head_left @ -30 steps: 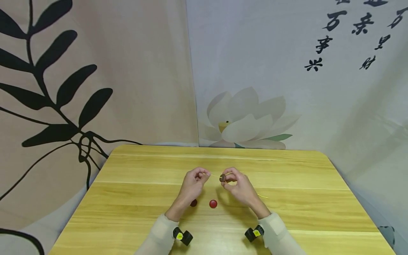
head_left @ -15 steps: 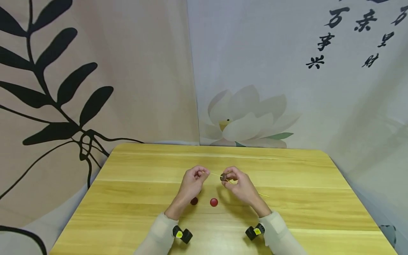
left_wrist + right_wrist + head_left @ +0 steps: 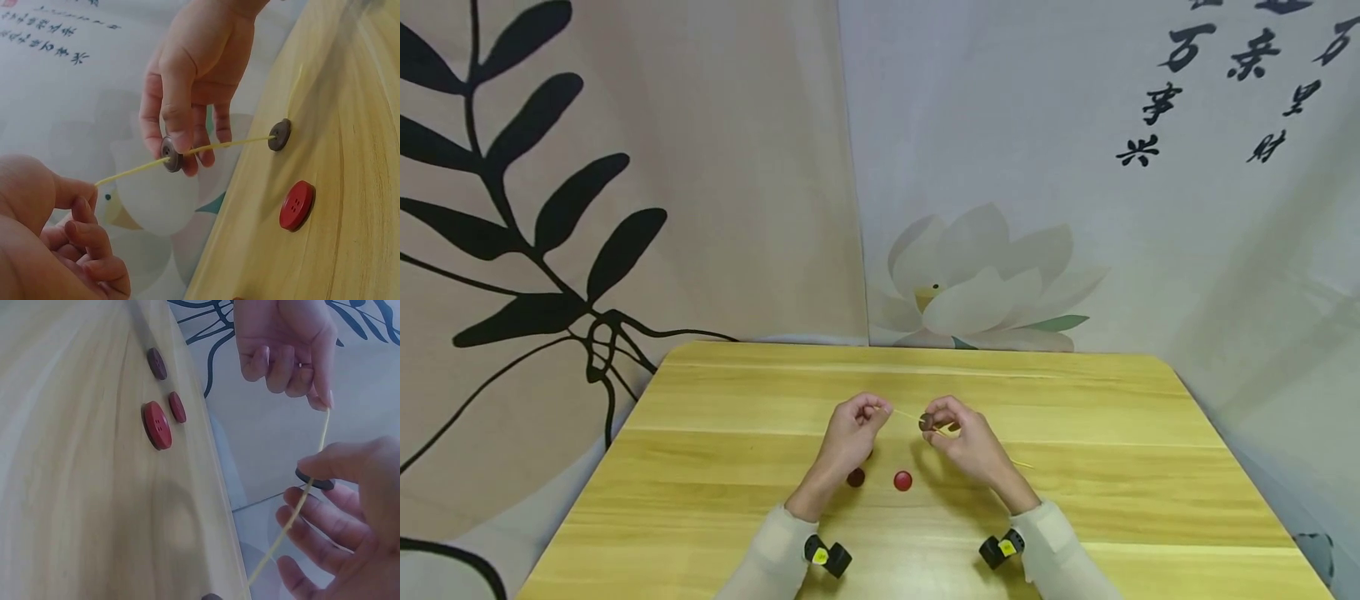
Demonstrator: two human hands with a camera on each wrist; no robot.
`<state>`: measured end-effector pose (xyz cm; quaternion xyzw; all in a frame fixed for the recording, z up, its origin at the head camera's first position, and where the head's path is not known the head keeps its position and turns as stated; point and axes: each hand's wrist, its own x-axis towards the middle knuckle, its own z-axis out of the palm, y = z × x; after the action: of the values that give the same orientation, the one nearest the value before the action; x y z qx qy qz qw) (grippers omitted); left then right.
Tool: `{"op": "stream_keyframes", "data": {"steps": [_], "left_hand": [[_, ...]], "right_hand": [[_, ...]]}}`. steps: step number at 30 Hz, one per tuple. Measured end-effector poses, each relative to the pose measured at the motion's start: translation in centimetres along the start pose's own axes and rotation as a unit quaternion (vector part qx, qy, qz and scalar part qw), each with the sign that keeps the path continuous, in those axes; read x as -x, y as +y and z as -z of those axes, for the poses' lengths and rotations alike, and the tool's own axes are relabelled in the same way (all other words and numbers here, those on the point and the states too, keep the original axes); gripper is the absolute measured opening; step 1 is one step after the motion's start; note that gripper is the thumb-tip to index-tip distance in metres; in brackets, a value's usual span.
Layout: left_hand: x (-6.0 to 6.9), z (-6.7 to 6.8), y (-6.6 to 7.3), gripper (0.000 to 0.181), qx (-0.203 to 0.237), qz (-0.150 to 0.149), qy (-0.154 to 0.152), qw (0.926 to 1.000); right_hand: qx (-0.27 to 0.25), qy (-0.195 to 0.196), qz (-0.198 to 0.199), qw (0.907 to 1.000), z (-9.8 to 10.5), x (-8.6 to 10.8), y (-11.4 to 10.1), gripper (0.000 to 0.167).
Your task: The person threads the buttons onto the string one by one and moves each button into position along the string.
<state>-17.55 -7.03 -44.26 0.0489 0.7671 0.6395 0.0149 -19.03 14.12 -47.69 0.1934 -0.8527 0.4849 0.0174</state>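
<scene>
A yellow string (image 3: 134,170) runs taut between the two hands. My left hand (image 3: 852,433) pinches its end between thumb and forefinger, the other fingers curled. A brown button (image 3: 171,154) is threaded on the string, and my right hand (image 3: 966,442) holds it between thumb and fingers. Further along the string, a second brown button (image 3: 279,135) hangs or lies beyond the right hand; whether it touches the table cannot be told. The string's tail (image 3: 1022,464) shows right of the right wrist in the head view.
On the wooden table (image 3: 737,483) lie a bright red button (image 3: 902,481), a dark button (image 3: 856,477) and a smaller red button (image 3: 177,407), largely hidden by the left hand in the head view. A printed cloth (image 3: 737,208) hangs behind the table.
Both hands stay almost in place. The brown button in the right hand has shifted very slightly, and more of the small red button shows beside the left hand.
</scene>
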Motion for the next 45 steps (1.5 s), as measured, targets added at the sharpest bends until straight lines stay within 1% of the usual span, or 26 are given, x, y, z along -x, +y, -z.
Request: {"op": "stream_keyframes", "data": {"steps": [3,5,10,16,17,22,24,26,29,31,33,38,42,45], "left_hand": [[-0.5,-0.1,-1.3,0.013,0.002,0.002,0.005,1.0000],[-0.7,-0.1,-1.7,0.014,0.006,0.000,0.008,0.9999],[-0.8,0.0,-1.9,0.014,0.014,-0.009,0.009,0.9998],[-0.9,0.1,-1.8,0.017,0.014,-0.010,0.013,0.9998],[-0.8,0.1,-1.7,0.017,0.013,-0.005,0.013,0.9998],[0.5,0.3,1.1,0.013,0.012,-0.006,0.006,0.9999],[0.9,0.4,1.9,0.012,0.009,-0.005,0.004,0.9999],[0.6,0.4,1.4,0.012,0.009,0.000,0.003,1.0000],[-0.1,0.4,0.1,0.012,0.008,0.009,0.007,0.9999],[-0.5,0.4,-0.7,0.013,0.009,0.010,0.011,0.9999],[-0.7,0.5,-1.1,0.015,0.011,0.006,0.012,0.9998],[-0.8,0.6,-1.5,0.023,0.014,-0.002,0.007,0.9999],[-0.9,0.6,-1.6,0.021,0.013,0.002,0.011,0.9999],[-0.9,0.5,-1.5,0.020,0.016,0.000,0.008,0.9998]], "right_hand": [[0.002,0.003,0.002,1.0000,0.0,0.0,0.2,0.026],[0.006,0.003,0.003,1.0000,0.0,0.0,0.3,0.027],[0.011,0.010,0.000,0.9999,0.1,0.1,0.5,0.028],[0.011,0.020,-0.006,0.9997,0.3,0.1,0.5,0.028],[0.012,0.020,-0.006,0.9997,0.3,0.1,0.6,0.028],[0.025,0.021,-0.009,0.9994,0.5,0.1,0.7,0.029],[0.031,0.022,-0.011,0.9992,0.5,0.2,0.7,0.030],[0.034,0.024,-0.012,0.9991,0.5,0.2,0.8,0.030],[0.032,0.025,-0.011,0.9991,0.5,0.1,0.7,0.031],[0.033,0.025,-0.008,0.9991,0.4,0.1,0.8,0.031],[0.035,0.026,-0.008,0.9990,0.4,0.0,0.9,0.031],[0.044,0.029,-0.021,0.9984,0.5,0.0,1.3,0.031],[0.045,0.025,-0.034,0.9981,0.7,0.2,1.5,0.031],[0.049,0.022,-0.041,0.9977,0.9,0.3,1.5,0.031]]}}
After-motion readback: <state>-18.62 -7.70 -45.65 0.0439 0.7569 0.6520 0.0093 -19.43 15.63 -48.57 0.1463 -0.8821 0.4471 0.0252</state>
